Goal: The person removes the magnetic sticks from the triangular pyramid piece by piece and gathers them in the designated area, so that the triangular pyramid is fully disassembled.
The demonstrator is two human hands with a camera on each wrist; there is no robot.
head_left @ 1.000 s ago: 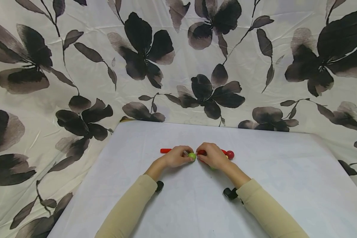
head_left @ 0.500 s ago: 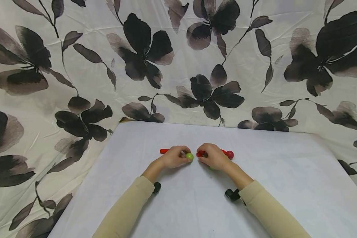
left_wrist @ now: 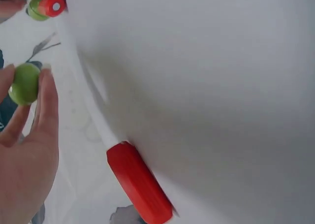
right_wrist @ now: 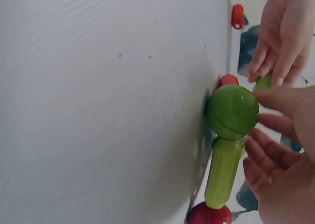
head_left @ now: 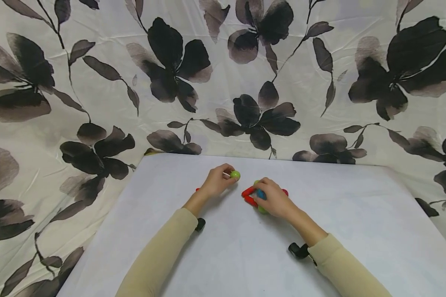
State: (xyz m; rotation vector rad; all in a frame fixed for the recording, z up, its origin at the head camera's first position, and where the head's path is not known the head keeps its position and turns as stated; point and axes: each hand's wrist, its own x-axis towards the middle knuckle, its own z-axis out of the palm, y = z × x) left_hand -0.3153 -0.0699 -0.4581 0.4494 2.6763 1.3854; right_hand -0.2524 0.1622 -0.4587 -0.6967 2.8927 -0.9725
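My left hand (head_left: 216,180) pinches a small green ball (head_left: 235,175) between fingertips and thumb, raised off the table; the left wrist view shows this green ball (left_wrist: 24,83) up close. My right hand (head_left: 276,199) holds a group of joined sticks and balls on the table, its finger and thumb around a blue piece (head_left: 261,194). Two red sticks (head_left: 249,192) point left from it in a V. In the right wrist view, a larger-looking green ball (right_wrist: 233,112) sits by the right fingers, with a lime-green stick (right_wrist: 224,172) leading to a dark red ball (right_wrist: 210,215).
A separate red stick (left_wrist: 140,182) lies on the table, mostly hidden behind the left wrist in the head view. A white cover (head_left: 223,255) spreads over the table. Behind its far edge hangs a floral cloth (head_left: 215,103).
My left hand has lifted the green ball up and away from the joined pieces. My right hand has shifted slightly right and down, its grip moving from a red stick to the blue piece, now exposed.
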